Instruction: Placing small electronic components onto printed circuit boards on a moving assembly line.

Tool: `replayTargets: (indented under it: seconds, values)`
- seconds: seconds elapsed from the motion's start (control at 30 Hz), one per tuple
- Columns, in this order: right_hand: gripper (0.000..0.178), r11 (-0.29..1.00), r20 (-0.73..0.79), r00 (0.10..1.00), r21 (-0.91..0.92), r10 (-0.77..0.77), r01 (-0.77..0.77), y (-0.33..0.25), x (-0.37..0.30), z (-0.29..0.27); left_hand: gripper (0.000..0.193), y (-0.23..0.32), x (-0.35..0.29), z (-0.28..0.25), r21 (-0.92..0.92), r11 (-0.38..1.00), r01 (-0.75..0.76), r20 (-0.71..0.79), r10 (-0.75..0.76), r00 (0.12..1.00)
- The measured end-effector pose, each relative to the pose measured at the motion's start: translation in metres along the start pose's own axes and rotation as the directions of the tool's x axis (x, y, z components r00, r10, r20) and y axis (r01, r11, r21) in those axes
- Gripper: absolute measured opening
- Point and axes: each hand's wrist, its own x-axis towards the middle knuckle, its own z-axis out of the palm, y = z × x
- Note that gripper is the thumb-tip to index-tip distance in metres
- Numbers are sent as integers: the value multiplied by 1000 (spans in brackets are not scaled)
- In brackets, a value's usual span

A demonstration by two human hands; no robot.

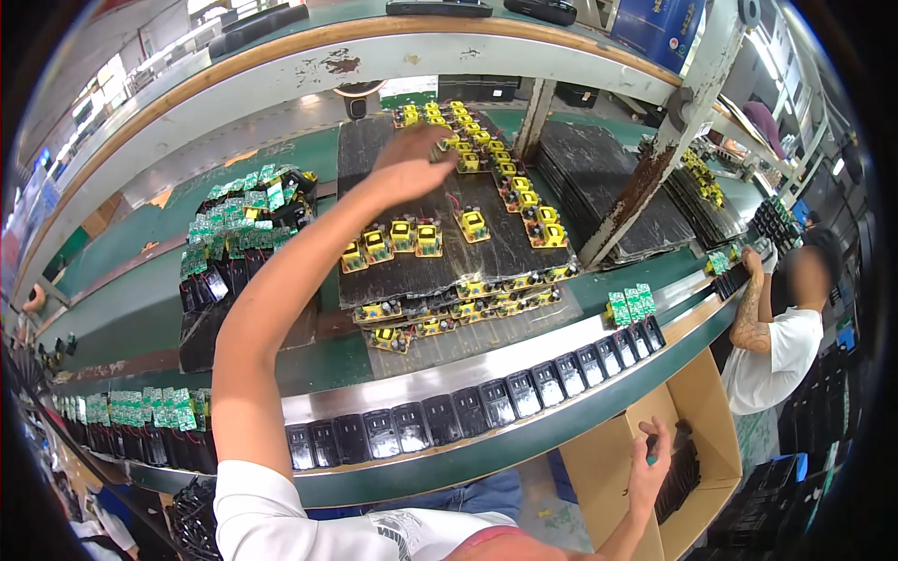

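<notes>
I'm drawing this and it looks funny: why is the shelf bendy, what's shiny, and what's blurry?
In the head view, the fisheye lens curves the shelf and leaves dark corners; in that same head view, pale glare gleams on the black cases, and the left hand looks a bit smeared.

Blur softens the left hand [410, 168], whose fingertips overlap small circuit boards with yellow-wrapped components [470, 163]; whether it grips one cannot be told. The bare left arm [267, 327] hides one edge of the flat black sheet [430, 201] and whatever lies between the green circuit boards [154, 409] and the row of glossy black plastic cases [464, 412]. Anything between the right hand's [645, 472] fingers is too small to identify. Dark pieces inside the brown cardboard box [713, 416] are indistinct. The upper edge crops a blue container [659, 33].
</notes>
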Motion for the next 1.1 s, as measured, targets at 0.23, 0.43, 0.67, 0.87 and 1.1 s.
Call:
replayTargets:
  seconds: [0.23, 0.43, 0.67, 0.87, 1.1]
  values:
    - [43, 999, -150, 988, -24, 36, -40, 28, 9, -9, 70, -124, 84, 39, 248, 925, 290, -124, -266, 956]
    - [52, 983, -122, 989, -153, 79, -97, 89, 15, -38, 73, -157, 132, 53, 232, 930, 286, 10, -297, 955]
    - [60, 953, -101, 968, -177, 231, -246, 75, 27, -22, 59, -163, 140, 29, 201, 947, 253, 388, -314, 867]
    - [35, 985, -121, 987, -128, 103, -118, 34, 25, -1, 49, -151, 96, -15, 200, 964, 174, 560, -258, 787]
    - [34, 998, -65, 998, -70, -6, 1, 1, 18, 16, 80, -57, 12, -2, 60, 895, -442, 591, 325, 738]
